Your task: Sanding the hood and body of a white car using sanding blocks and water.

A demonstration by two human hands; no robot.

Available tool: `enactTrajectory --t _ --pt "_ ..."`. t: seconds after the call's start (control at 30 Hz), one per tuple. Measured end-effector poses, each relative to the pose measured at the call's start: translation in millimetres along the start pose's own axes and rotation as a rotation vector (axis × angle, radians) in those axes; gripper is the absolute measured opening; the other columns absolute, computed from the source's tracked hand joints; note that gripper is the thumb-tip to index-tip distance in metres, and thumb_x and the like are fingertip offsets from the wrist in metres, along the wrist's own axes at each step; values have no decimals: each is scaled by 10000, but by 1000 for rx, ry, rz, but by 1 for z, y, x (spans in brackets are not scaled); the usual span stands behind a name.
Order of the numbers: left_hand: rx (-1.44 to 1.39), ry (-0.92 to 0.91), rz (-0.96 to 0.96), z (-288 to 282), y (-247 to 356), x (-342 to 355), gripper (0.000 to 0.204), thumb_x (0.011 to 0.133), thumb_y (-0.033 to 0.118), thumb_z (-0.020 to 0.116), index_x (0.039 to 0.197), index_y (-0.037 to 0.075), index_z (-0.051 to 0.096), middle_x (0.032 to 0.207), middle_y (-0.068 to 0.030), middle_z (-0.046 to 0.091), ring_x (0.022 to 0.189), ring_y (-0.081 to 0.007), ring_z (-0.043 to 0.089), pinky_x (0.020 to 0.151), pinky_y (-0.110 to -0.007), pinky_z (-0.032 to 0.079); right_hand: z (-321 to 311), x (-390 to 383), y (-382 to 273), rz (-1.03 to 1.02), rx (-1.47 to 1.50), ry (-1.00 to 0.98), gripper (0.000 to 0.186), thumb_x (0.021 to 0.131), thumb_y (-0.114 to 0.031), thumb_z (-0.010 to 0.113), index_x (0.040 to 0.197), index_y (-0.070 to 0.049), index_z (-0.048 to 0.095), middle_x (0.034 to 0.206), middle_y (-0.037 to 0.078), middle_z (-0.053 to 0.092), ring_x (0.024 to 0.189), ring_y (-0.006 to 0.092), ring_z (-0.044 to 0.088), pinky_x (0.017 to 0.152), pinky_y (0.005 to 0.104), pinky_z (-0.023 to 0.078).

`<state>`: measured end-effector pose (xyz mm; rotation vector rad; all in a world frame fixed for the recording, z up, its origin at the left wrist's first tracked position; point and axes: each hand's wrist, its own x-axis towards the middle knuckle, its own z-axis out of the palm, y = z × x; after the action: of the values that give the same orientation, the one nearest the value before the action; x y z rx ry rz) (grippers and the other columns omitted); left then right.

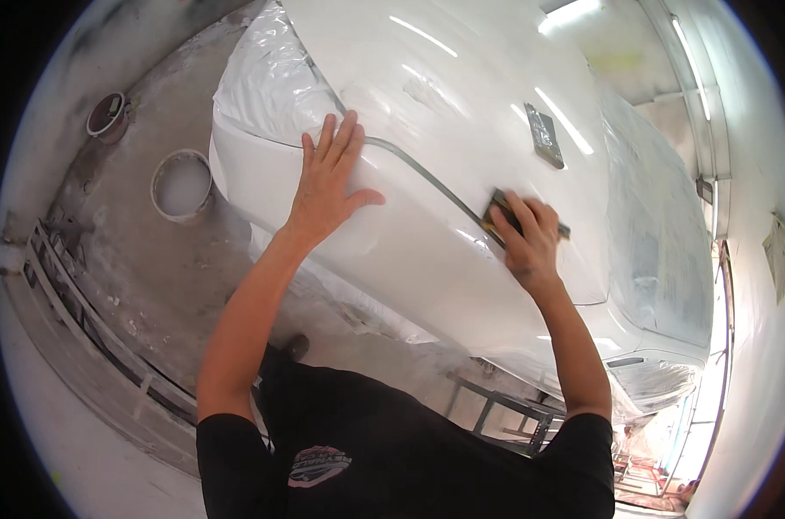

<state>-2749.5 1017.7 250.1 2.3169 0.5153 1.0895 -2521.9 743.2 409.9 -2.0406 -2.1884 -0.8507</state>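
My left hand (332, 173) lies with fingers spread on the white car's front body panel (366, 225), at the seam beside the plastic-wrapped area (271, 86). My right hand (526, 233) grips a dark block with yellowish edges (498, 208) against the white painted surface along the dark seam, right of my left hand. A second, flat dark rectangular piece (545, 135) rests on the hood (427, 104) above my right hand.
A pale bucket (182, 186) and a smaller dark bucket (107, 118) stand on the dusty floor at left. Metal rails (81, 303) run along the lower left wall. A dark metal stand (505, 415) is below the car. Plastic sheeting (652, 216) covers the car's right side.
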Motion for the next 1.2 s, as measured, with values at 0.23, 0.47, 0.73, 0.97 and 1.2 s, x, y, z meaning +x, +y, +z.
enactTrajectory --t 0.23,0.47,0.73,0.97,1.2 --pt "31 -9 14 1 -9 -5 1156 847 587 871 1734 28 384 1854 -122 308 1723 -403 215 1361 -665 166 46 127 -41 -127 63 23 387 843 -96 761 1229 -104 739 1376 84 644 1186 323 609 1046 464 491" --pt "45 -33 17 0 0 -3 1157 838 570 887 1731 25 392 1850 -151 306 1717 -418 224 1346 -683 183 -23 -42 -5 118 -46 66 363 836 -57 810 1174 -175 873 1493 75 708 1206 341 673 1014 496 533" --pt "76 -46 6 -3 1 -7 1185 816 561 903 1729 6 389 1855 -156 288 1715 -429 229 1340 -698 189 6 42 -19 -21 122 -16 416 814 14 731 1209 -114 762 1474 82 648 1245 338 605 1061 520 511" --pt "74 -59 8 6 8 2 1203 802 527 930 1740 21 373 1857 -145 292 1724 -419 199 1355 -665 185 -38 -90 16 94 -53 71 345 851 -126 779 1194 -111 807 1468 117 670 1193 365 624 989 557 513" --pt "-8 -37 -29 -3 6 -7 1172 793 490 955 1733 56 405 1851 -146 308 1717 -430 214 1361 -643 179 -36 -40 6 37 95 -45 480 814 -17 760 1285 -106 745 1527 119 621 1270 362 593 1080 546 506"
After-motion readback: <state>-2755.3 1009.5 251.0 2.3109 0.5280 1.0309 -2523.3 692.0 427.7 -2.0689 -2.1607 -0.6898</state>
